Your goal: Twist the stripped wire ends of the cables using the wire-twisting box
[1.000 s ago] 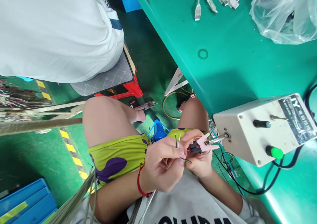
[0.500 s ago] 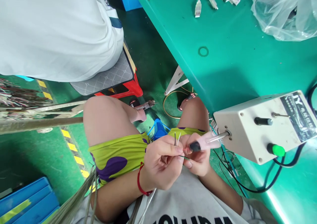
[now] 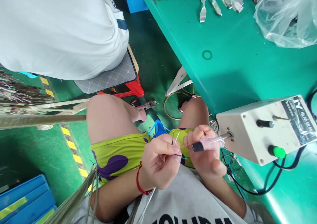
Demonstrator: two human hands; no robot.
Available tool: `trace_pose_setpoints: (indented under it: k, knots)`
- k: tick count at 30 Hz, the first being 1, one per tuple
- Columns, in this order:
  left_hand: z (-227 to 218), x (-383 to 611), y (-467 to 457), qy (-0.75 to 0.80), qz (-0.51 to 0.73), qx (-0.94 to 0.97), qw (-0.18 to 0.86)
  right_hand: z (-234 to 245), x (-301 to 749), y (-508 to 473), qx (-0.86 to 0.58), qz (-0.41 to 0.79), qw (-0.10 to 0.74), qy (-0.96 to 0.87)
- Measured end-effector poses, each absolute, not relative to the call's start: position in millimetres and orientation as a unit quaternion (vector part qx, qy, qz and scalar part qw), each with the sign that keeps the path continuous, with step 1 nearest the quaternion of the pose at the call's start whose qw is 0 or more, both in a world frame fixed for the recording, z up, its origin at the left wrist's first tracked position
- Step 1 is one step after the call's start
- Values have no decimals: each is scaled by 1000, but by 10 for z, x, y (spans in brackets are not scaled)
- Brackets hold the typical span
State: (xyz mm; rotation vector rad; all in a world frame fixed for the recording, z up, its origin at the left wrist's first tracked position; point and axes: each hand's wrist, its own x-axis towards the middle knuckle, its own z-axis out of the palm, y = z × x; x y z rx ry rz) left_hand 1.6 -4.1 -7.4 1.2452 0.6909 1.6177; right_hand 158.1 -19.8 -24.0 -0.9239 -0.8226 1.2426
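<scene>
Wires are pinched in the left hand, the right hand is spread open near the clip, and the red wire should be held steady and straight.

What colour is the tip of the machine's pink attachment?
The tip is black, clearest in the head view.

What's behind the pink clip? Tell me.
The right hand: fingers show above the blurred clip, thumb below. The clip covers part of that hand; whether they touch cannot be seen.
</scene>
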Motion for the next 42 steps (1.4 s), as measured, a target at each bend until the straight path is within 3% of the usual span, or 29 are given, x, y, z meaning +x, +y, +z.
trace_pose_setpoints:
  k: [13,30,42]
  knots:
    - [-21,34,-4,272,653,517,481,112,1516,-27,-353,618,631,-308]
    - [-92,132,36,275,639,532,483,62,1528,-49,-411,571,633,-323]
    - [-72,139,59,268,639,534,484,-1,1562,-102,-411,613,599,-311]
